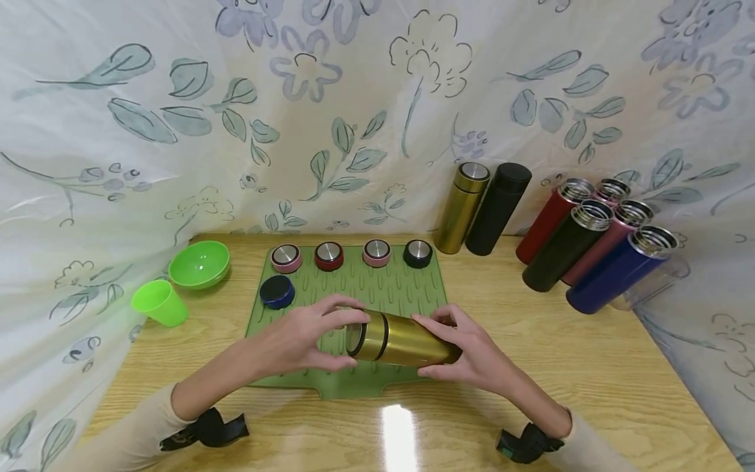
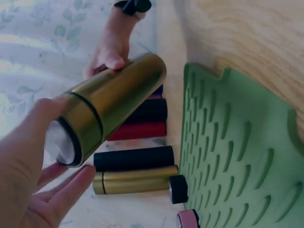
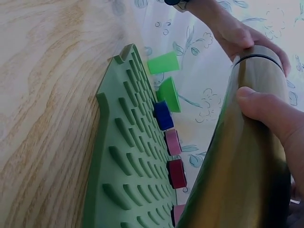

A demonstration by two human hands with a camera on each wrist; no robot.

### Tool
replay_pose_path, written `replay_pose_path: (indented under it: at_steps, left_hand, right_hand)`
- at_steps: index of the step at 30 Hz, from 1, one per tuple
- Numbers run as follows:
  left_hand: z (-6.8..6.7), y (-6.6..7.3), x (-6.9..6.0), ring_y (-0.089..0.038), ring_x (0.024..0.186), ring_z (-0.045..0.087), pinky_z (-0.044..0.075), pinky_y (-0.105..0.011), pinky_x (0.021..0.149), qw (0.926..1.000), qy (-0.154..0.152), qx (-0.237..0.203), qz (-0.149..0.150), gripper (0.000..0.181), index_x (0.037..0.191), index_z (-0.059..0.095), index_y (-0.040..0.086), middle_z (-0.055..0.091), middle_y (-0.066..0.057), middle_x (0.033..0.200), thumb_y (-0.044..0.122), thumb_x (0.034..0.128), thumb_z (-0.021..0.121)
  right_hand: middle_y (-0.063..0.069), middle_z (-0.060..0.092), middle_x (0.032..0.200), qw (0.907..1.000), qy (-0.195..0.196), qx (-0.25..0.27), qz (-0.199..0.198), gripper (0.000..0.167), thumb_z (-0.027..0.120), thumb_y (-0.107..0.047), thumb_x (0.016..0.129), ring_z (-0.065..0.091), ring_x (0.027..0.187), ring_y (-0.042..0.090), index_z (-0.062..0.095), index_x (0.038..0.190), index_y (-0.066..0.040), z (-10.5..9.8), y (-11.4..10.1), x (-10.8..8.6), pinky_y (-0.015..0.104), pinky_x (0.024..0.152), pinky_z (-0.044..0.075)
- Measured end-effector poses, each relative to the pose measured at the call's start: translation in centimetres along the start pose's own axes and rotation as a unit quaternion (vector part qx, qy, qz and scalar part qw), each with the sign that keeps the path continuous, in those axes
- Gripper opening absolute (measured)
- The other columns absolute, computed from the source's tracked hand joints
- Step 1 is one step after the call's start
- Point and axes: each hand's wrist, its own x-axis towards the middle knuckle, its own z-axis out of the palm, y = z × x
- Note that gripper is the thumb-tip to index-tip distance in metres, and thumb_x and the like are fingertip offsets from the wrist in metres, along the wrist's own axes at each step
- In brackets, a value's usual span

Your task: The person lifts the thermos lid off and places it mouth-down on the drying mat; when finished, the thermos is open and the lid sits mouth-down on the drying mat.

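Observation:
A gold thermos [image 1: 413,341] with a black ring below its lid is held tilted on its side above the green mat [image 1: 348,390]. My right hand [image 1: 472,344] grips its body near the base, thumb along the side in the right wrist view. At the other end, my left hand [image 1: 312,331] holds the gold lid [image 2: 78,128] between thumb and fingers. Lids stand on the mat: a blue lid [image 1: 277,292], two pink lids [image 1: 286,259], a red lid [image 1: 329,256] and a black lid [image 1: 417,254].
A second gold thermos [image 1: 462,213] and a black thermos [image 1: 497,213] stand lidded behind the mat. Several lidless bottles, including a blue bottle [image 1: 616,275], stand at the right. A green bowl [image 1: 200,265] and green cup [image 1: 160,305] are at the left, near the patterned sheet [image 1: 354,118].

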Motion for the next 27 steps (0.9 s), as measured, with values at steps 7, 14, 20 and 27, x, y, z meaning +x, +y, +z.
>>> replay_pose_path:
  at_steps: [7, 14, 20, 27]
  left_hand:
    - [-0.12, 0.16, 0.12, -0.008, 0.089, 0.066, 0.055, -0.013, 0.074, 0.9990, -0.012, -0.023, -0.036, 0.062, 0.136, 0.051, 0.020, 0.052, -0.008, 0.135, 0.033, 0.0812, 0.078]
    - [-0.25, 0.34, 0.36, -0.012, 0.099, 0.067, 0.056, -0.017, 0.082, 0.9962, -0.021, -0.050, -0.068, 0.065, 0.137, 0.051, 0.019, 0.048, -0.009, 0.139, 0.029, 0.0797, 0.080]
    - [-0.30, 0.59, 0.37, -0.011, 0.097, 0.067, 0.057, -0.015, 0.079, 0.9847, -0.025, -0.106, -0.136, 0.065, 0.139, 0.049, 0.019, 0.050, -0.007, 0.137, 0.028, 0.0815, 0.078]
    - [-0.07, 0.57, 0.34, -0.013, 0.101, 0.065, 0.058, -0.018, 0.080, 0.9875, -0.004, -0.107, -0.116, 0.064, 0.137, 0.051, 0.020, 0.051, -0.007, 0.136, 0.028, 0.0796, 0.080]
  right_hand:
    - [0.000, 0.052, 0.116, 1.0000, 0.003, 0.001, 0.006, 0.077, 0.085, -0.038, 0.071, 0.049, 0.102, 0.009, 0.053, 0.140, -0.025, 0.24, 0.19, 0.03, 0.022, 0.071, 0.048]
    - [0.000, 0.053, 0.115, 0.9997, 0.020, -0.011, 0.012, 0.079, 0.086, -0.038, 0.070, 0.051, 0.100, 0.010, 0.053, 0.140, -0.025, 0.59, 0.28, 0.05, 0.024, 0.072, 0.048]
    - [0.001, 0.052, 0.116, 0.9995, 0.022, -0.012, 0.020, 0.079, 0.086, -0.039, 0.070, 0.050, 0.099, 0.010, 0.053, 0.140, -0.023, 0.84, 0.23, 0.05, 0.024, 0.072, 0.047]
    - [0.002, 0.052, 0.116, 0.9996, 0.024, -0.006, 0.013, 0.078, 0.084, -0.042, 0.072, 0.050, 0.100, 0.010, 0.053, 0.141, -0.022, 0.91, 0.12, 0.09, 0.024, 0.073, 0.048]
